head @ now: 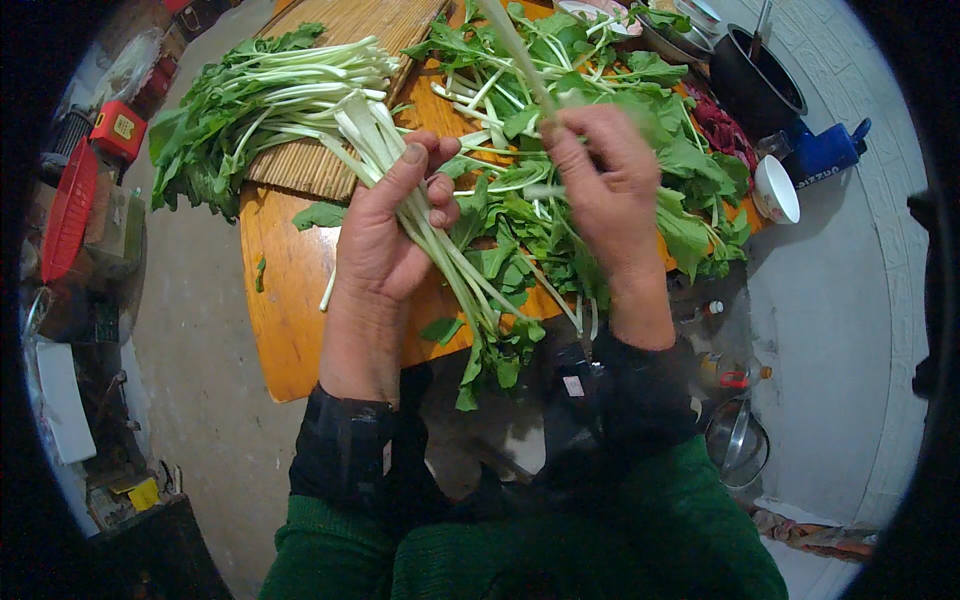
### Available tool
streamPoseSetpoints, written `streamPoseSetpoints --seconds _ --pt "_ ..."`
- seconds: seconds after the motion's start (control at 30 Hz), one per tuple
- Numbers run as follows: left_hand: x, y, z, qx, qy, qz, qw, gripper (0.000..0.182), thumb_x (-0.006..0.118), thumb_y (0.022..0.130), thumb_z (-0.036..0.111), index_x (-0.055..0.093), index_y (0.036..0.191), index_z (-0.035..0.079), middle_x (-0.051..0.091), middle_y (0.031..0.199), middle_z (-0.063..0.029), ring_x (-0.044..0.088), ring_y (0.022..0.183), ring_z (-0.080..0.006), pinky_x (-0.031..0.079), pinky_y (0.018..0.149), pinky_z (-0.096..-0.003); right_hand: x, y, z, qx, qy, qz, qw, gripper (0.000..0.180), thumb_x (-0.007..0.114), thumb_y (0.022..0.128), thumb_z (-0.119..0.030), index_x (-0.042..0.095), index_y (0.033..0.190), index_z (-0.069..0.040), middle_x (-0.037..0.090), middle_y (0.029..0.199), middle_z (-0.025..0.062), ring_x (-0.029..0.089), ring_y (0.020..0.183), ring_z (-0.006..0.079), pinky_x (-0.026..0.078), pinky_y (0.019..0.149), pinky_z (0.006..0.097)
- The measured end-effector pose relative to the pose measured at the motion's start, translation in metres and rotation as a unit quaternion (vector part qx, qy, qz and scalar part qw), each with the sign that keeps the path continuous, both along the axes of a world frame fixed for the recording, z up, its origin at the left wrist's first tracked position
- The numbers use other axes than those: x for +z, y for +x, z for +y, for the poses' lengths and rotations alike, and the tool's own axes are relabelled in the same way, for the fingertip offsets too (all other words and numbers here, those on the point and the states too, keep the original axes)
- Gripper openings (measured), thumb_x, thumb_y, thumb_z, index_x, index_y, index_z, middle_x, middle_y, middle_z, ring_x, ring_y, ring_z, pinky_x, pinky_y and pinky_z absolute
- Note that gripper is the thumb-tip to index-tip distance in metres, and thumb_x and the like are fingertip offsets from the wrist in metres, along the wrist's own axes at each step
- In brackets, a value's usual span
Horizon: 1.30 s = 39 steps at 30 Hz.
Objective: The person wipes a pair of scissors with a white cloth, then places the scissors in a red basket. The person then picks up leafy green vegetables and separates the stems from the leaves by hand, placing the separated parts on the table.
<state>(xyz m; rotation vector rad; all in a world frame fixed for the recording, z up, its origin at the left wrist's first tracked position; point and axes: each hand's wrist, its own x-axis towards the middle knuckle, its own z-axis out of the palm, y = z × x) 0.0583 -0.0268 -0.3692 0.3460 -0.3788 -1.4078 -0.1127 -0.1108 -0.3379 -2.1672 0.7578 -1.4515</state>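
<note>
My left hand holds a small bunch of pale-stemmed leafy greens, cut ends up and leaves hanging down past the table's edge. To its right, my right hand, blurred, grips a single stalk that slants up and to the left. Loose leafy stalks lie spread on the wooden table beneath and behind both hands. At the upper left, a pile of greens lies with its stems side by side on a mat of thin slats, its leaves hanging over the mat's left side.
On the right stand a dark pot with a handle in it, a blue mug and a white bowl. Dark red leaves lie near the pot. A red plastic basket is at far left. A bottle is below the table's right side.
</note>
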Motion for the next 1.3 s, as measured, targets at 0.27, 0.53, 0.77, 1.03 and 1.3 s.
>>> streamPoseSetpoints --seconds 0.27,0.53,0.77,1.03,1.3 --pt "-0.001 -0.008 0.000 0.047 -0.004 -0.036 0.998 0.024 0.056 0.090 0.018 0.052 0.108 0.003 0.054 0.104 -0.0059 0.041 0.067 -0.0068 0.037 0.053 -0.0192 -0.017 0.016 0.020 0.041 0.002 0.186 0.982 0.015 0.062 0.074 -0.014 0.060 0.089 -0.011 0.057 0.078 0.0097 0.059 0.071 0.0311 0.048 0.061 0.0398" --pt "0.003 0.031 0.007 0.057 -0.150 0.231 0.960 0.013 0.051 0.092 0.018 0.050 0.098 0.006 0.054 0.089 -0.0026 0.043 0.058 -0.0073 0.037 0.051 -0.0221 -0.018 -0.015 -0.011 -0.094 0.019 0.227 0.969 0.024 0.061 0.069 -0.012 0.062 0.093 -0.012 0.057 0.086 0.0089 0.058 0.082 0.0292 0.046 0.073 0.0404" --pt "0.013 0.053 0.017 0.066 -0.223 0.293 0.927 0.012 0.056 0.089 0.015 0.051 0.092 0.004 0.058 0.091 -0.0021 0.045 0.055 -0.0059 0.038 0.049 -0.0214 -0.026 -0.026 -0.023 -0.135 -0.073 0.246 0.957 0.031 0.066 0.067 -0.004 0.061 0.097 -0.007 0.058 0.093 0.0086 0.058 0.083 0.0250 0.046 0.070 0.0327" --pt "0.021 0.067 0.029 -0.023 -0.329 0.360 0.873 0.005 0.053 0.087 0.009 0.053 0.087 0.004 0.063 0.082 0.0000 0.047 0.049 -0.0058 0.038 0.048 -0.0202 -0.028 -0.031 -0.030 -0.089 0.027 0.155 0.984 0.026 0.065 0.071 -0.007 0.062 0.097 -0.009 0.058 0.098 0.0082 0.059 0.082 0.0243 0.046 0.071 0.0334" --pt "0.018 0.029 0.015 0.035 -0.222 0.250 0.942 0.027 0.057 0.088 0.023 0.051 0.102 0.001 0.055 0.072 0.0029 0.047 0.080 -0.0106 0.036 0.073 -0.0298 -0.009 -0.031 -0.020 -0.041 0.093 0.081 0.992 0.017 0.065 0.077 -0.014 0.063 0.092 -0.005 0.060 0.086 0.0080 0.057 0.069 0.0187 0.046 0.062 0.0295"
